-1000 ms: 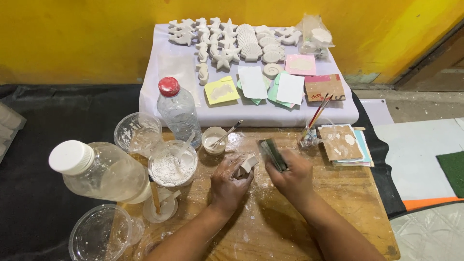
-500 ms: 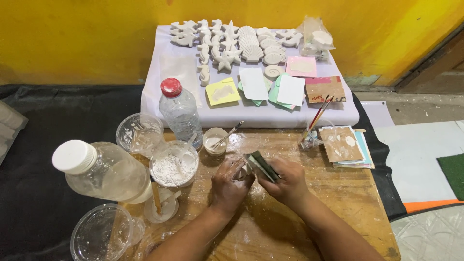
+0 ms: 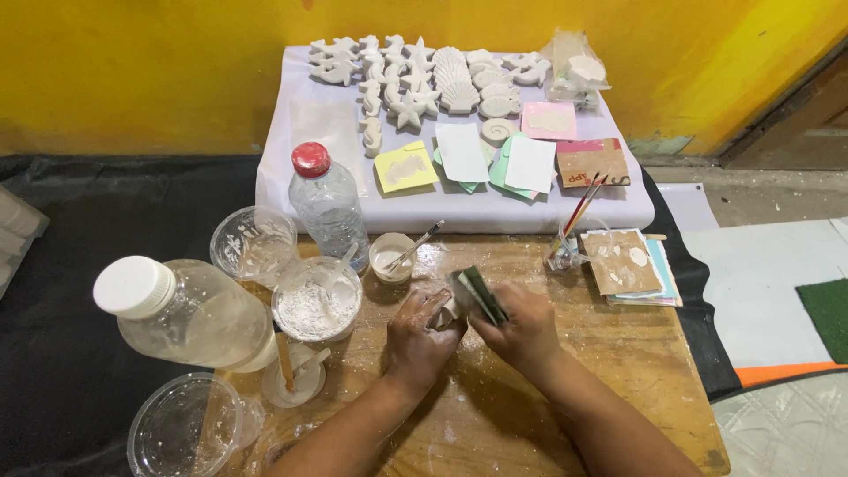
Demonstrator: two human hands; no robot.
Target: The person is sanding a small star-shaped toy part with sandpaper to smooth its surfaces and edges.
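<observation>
While both hands meet over the middle of the flour-dusted wooden table [image 3: 618, 353], the single head view shows the right hand [image 3: 523, 329] gripping a thin dark green flexible mould [image 3: 478, 295] by its edges, tilted up on its side, and the left hand [image 3: 420, 334] curled against it, fingertips on a small white plaster piece [image 3: 447, 311] at the mould's lower end. Neither hand is free: each is closed on what sits between them, just in front of the small white cup with a metal spoon [image 3: 390, 256]. That mould looks light, soft and bendable, so it is best pinched along its rims, and I judge the cast to be brittle and chalky, better supported from beneath than squeezed; powder on the fingers may make it slippery. Only its narrow side shows, dark with a paler stripe, so the cavity shape cannot be told. To the left stand a clear plastic tub of white powder [image 3: 315, 300], an empty clear plastic cup [image 3: 253, 243], a clear water bottle with a red cap [image 3: 327, 208] and a large clear jar with a white lid [image 3: 185, 311] lying tilted. Beyond the table, a white-covered board [image 3: 309, 132] carries white plaster shells and starfish [image 3: 415, 79] and coloured paper squares [image 3: 495, 159].
</observation>
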